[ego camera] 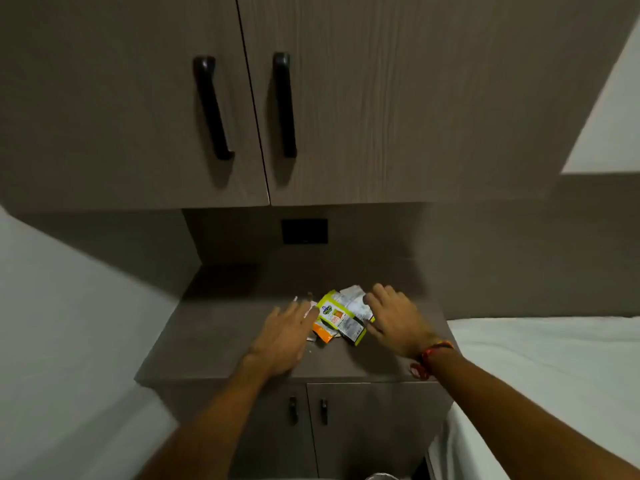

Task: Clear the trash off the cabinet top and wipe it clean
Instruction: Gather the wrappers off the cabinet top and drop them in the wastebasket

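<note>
Head view: your trash pile [341, 318] sits mid-desk, directly under the dark wall plate [304, 231]. It's a yellow-green wrapper [331, 311] on top, an orange wrapper [323, 333] poking out on its near-left side, and white paper [353, 296] behind it.

Risks:
- The wrappers are light and slick. Squeeze from the sides too fast and I'd expect the top one to pop out or slide toward the front edge of the desk [214, 327].
- Small crumbs [309, 349] lie just near-left of the pile. A two-hand scoop will likely miss them; leave them for the wipe or they'll be swept to the floor.
- White scraps [306, 303] at the pile's far-left are partly hidden by your fingers, so they're easy to leave behind.
- No cloth or bin is clearly in view, so plan where the load goes.

Pose: left hand [282, 336] is left of the pile, palm down, fingers spread and open, fingertips at the pile's edge, holding nothing; it's blurred. Right hand [394, 318] is right of the pile, open, fingers curled over the white paper, touching but not yet closed on it. Both forearms converge on the pile.
</note>
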The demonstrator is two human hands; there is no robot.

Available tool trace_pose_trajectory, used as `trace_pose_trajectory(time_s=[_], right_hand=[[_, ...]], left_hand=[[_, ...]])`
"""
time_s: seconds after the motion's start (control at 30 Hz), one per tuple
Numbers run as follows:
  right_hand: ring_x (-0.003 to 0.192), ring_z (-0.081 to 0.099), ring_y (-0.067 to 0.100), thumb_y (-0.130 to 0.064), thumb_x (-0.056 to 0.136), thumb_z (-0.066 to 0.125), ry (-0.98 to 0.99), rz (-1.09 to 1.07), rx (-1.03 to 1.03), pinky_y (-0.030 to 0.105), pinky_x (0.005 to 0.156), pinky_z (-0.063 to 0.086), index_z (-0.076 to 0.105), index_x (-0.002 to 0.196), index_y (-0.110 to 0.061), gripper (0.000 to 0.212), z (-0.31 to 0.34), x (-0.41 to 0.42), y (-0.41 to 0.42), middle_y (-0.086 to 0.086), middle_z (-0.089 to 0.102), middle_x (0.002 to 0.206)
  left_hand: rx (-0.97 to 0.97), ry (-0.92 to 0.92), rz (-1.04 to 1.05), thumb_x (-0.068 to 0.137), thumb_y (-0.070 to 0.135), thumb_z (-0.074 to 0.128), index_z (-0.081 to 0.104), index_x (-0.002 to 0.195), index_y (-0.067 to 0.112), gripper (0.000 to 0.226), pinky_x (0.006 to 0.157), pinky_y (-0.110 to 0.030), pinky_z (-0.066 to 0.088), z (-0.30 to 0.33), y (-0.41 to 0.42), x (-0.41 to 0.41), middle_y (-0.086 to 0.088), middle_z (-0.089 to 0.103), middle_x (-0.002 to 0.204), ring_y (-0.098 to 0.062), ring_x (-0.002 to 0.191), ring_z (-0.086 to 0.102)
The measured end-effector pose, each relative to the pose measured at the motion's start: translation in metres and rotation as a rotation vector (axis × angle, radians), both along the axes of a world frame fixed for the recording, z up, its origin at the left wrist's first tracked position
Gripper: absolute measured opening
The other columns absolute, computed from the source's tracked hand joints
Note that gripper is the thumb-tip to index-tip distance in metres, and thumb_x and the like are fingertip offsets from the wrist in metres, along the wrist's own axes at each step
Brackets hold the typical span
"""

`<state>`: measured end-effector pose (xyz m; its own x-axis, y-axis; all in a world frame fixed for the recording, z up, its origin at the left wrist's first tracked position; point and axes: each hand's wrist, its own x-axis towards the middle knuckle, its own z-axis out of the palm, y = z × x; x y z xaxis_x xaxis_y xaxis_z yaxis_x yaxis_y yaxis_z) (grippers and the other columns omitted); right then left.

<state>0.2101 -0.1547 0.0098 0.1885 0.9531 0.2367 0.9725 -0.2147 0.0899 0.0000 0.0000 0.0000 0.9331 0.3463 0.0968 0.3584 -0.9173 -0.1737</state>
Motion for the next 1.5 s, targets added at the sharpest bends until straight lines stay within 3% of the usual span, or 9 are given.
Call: trace_pose_trajectory(time_s=[0.17,0.3,0.47,0.6,0.8,1.0,1.2,1.33,1.5], right_hand=[[0.112,0.053,0.023,-0.049,0.090,0.055,0.267,-0.095,-0.095,0.036,0.091,0.046,0.053,0.124,-0.018,0.047,-0.076,0.008,0.041,0.002,0.056,0.127],[0.116,0.054,0.029,-0.039,0.085,0.057,0.252,-0.131,-0.108,0.039,0.096,0.046,0.052,0.123,-0.015,0.045,-0.112,0.005,0.069,0.007,0.054,0.129],[0.107,0.062,0.030,-0.037,0.097,0.046,0.172,-0.172,-0.118,0.038,0.080,0.052,0.053,0.122,-0.015,0.034,-0.132,-0.001,0.077,0.008,0.064,0.120],[0.091,0.069,0.028,-0.031,0.101,0.044,0.072,-0.115,-0.081,0.035,0.066,0.052,0.055,0.114,-0.015,0.023,-0.131,-0.005,0.071,0.006,0.071,0.104],[0.078,0.066,0.039,-0.030,0.097,0.048,0.362,-0.282,0.174,0.035,0.057,0.038,0.057,0.099,-0.013,0.019,-0.092,0.002,0.057,0.011,0.070,0.088],[0.068,0.058,0.040,-0.024,0.092,0.042,0.746,-0.537,0.581,0.036,0.055,0.030,0.051,0.089,-0.015,0.013,-0.090,-0.022,-0.001,0.012,0.063,0.070],[0.070,0.060,0.041,-0.021,0.104,0.041,0.862,-0.643,0.396,0.041,0.054,0.039,0.038,0.093,-0.021,0.012,-0.208,-0.074,-0.113,0.003,0.057,0.071],[0.066,0.060,0.026,-0.026,0.106,0.038,0.929,-0.691,0.276,0.037,0.054,0.041,0.039,0.098,-0.029,0.009,-0.293,-0.100,-0.175,-0.002,0.061,0.075],[0.078,0.067,0.023,-0.026,0.103,0.045,1.054,-0.749,-0.068,0.044,0.070,0.057,0.047,0.106,-0.023,0.005,-0.410,-0.100,-0.191,0.003,0.070,0.092]], left_hand=[[-0.066,0.034,0.191,0.080,0.024,0.072,0.040,0.142,0.022,0.070,0.091,-0.045,0.050,-0.073,0.017,0.030,-0.008,0.049,0.138,-0.027,0.122,0.053],[0.020,-0.041,0.199,0.070,0.018,0.074,0.058,0.123,0.019,0.055,0.075,-0.044,0.048,-0.101,0.025,0.055,-0.011,0.058,0.121,-0.031,0.105,0.059],[0.141,-0.122,0.130,0.081,0.023,0.047,0.068,0.099,0.019,0.028,0.069,-0.042,0.043,-0.117,0.033,0.060,-0.012,0.060,0.108,-0.033,0.093,0.058],[0.223,-0.166,0.049,0.080,0.020,0.063,0.071,0.095,0.021,0.017,0.067,-0.039,0.039,-0.105,0.034,0.058,-0.010,0.063,0.105,-0.032,0.089,0.061],[0.246,-0.240,-0.003,0.072,0.024,0.073,0.068,0.095,0.019,0.025,0.071,-0.042,0.043,-0.058,0.017,0.051,-0.009,0.065,0.106,-0.030,0.088,0.061],[0.202,-0.406,-0.073,0.084,0.019,0.057,0.050,0.087,0.017,0.008,0.064,-0.042,0.034,-0.062,-0.039,0.041,-0.009,0.054,0.086,-0.030,0.073,0.048],[-0.035,-0.374,-0.074,0.090,0.011,0.045,0.055,0.093,0.019,0.013,0.065,-0.041,0.042,-0.166,-0.134,0.028,-0.005,0.054,0.084,-0.030,0.073,0.052],[-0.201,-0.270,-0.122,0.087,0.015,0.051,0.056,0.098,0.022,0.014,0.062,-0.039,0.045,-0.252,-0.185,0.012,-0.003,0.056,0.087,-0.027,0.068,0.055],[-0.557,-0.145,0.297,0.090,0.020,0.059,0.064,0.104,0.014,0.016,0.057,-0.037,0.052,-0.368,-0.221,0.005,-0.005,0.066,0.089,-0.025,0.072,0.066]])
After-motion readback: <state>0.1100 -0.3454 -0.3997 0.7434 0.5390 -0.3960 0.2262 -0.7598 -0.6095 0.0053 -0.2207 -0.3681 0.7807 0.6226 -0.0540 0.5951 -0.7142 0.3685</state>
